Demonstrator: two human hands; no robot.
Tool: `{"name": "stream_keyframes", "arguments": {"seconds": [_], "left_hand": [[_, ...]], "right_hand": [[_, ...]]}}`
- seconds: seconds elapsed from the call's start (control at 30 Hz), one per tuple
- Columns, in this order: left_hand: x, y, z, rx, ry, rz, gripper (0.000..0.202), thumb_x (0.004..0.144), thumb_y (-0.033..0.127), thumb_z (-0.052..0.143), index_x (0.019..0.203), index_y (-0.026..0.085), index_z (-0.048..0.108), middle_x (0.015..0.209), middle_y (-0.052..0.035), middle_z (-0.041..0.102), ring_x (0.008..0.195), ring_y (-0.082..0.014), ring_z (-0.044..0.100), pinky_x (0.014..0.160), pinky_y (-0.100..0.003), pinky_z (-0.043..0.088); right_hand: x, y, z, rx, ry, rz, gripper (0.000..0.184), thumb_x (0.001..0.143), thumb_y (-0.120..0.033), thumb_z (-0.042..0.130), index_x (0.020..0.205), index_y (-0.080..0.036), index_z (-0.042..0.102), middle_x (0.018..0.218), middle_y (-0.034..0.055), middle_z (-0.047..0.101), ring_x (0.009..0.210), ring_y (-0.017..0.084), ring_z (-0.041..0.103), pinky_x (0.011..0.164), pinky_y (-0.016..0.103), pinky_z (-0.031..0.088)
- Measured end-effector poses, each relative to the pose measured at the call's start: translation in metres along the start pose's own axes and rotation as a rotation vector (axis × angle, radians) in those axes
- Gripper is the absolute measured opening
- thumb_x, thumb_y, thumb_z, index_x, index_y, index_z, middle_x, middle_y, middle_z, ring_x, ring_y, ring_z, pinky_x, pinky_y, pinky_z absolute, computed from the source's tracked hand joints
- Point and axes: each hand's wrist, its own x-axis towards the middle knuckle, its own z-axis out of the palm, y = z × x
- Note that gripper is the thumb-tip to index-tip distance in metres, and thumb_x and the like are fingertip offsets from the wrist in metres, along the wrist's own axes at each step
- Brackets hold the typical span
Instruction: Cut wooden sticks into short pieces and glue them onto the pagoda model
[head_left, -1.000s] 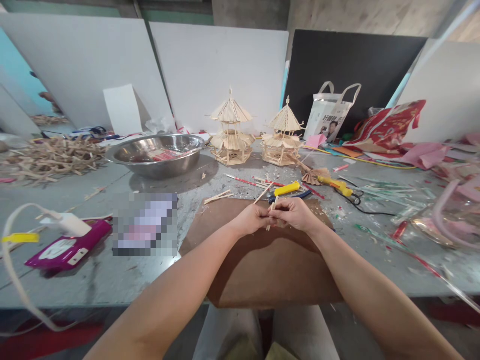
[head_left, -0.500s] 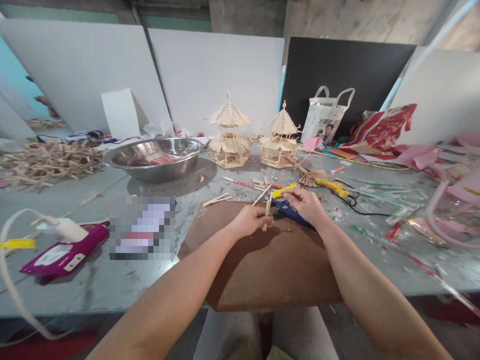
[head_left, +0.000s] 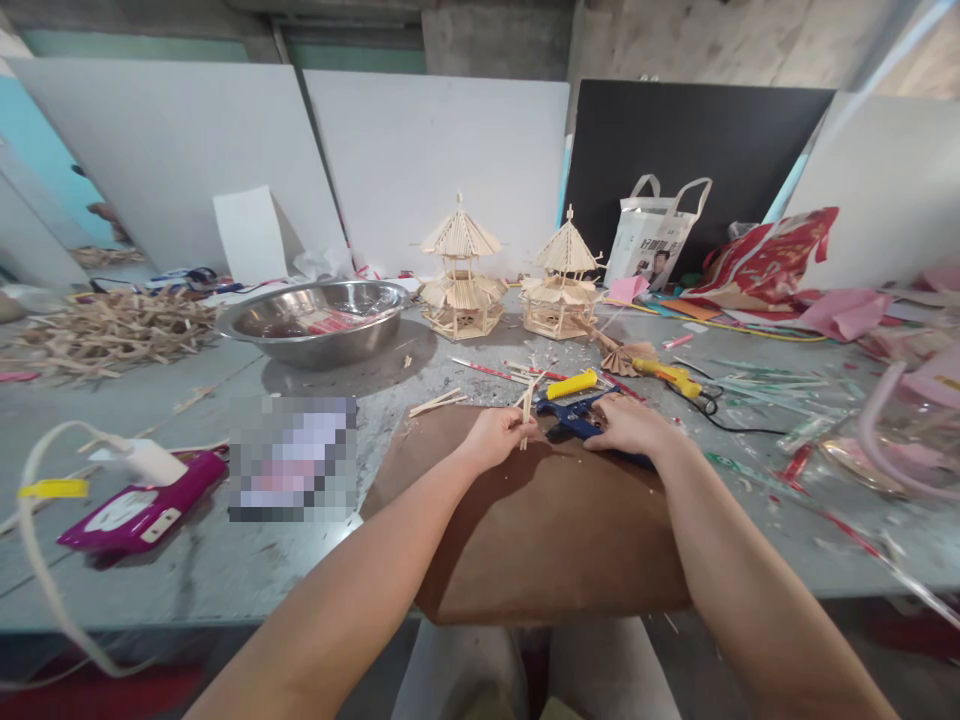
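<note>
My left hand (head_left: 501, 437) pinches a few thin wooden sticks (head_left: 526, 412) upright over the brown board (head_left: 555, 540). On the right, my right hand (head_left: 634, 428) has its thumb and fingers around the handle of a blue hand tool (head_left: 571, 414) with a dark jaw, lying at the board's far edge. Its exact kind is unclear. Just beyond it rests a yellow utility knife (head_left: 571, 385). Loose sticks (head_left: 436, 402) lie at the board's far left corner.
Two stick-built pagodas (head_left: 460, 290) (head_left: 561, 290) stand behind, beside a steel basin (head_left: 315, 325). A pixelated phone-like object (head_left: 292, 455) and purple power strip (head_left: 146, 505) lie left. A yellow corded tool (head_left: 667, 376), plastic strips (head_left: 765, 390) and a tote bag (head_left: 649, 240) are right.
My right hand has come down from above the yellow knife onto the blue tool's handle. My left hand still holds the sticks, shifted slightly left.
</note>
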Motion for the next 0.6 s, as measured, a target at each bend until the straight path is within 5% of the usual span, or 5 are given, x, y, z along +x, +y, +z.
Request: {"name": "stream_keyframes", "arguments": {"seconds": [0.37, 0.6], "left_hand": [[0.004, -0.012, 0.003, -0.041, -0.010, -0.017, 0.031, 0.072, 0.040, 0.043, 0.074, 0.013, 0.058, 0.070, -0.0041, 0.064, 0.064, -0.0126, 0.058, 0.061, -0.021, 0.042], [0.004, -0.014, 0.004, -0.191, 0.027, -0.067, 0.029, 0.070, 0.040, 0.046, 0.074, 0.013, 0.057, 0.069, -0.0021, 0.062, 0.063, -0.0124, 0.057, 0.062, -0.023, 0.044]], "right_hand": [[-0.009, -0.016, -0.007, -0.134, -0.062, 0.164, 0.024, 0.063, -0.029, 0.048, 0.080, -0.019, 0.062, 0.088, 0.0114, 0.062, 0.082, 0.028, 0.056, 0.059, 0.032, 0.039], [-0.009, -0.014, -0.015, -0.094, -0.062, 0.159, 0.028, 0.065, -0.040, 0.046, 0.071, -0.019, 0.063, 0.077, 0.0088, 0.063, 0.072, 0.023, 0.057, 0.057, 0.028, 0.036]]}}
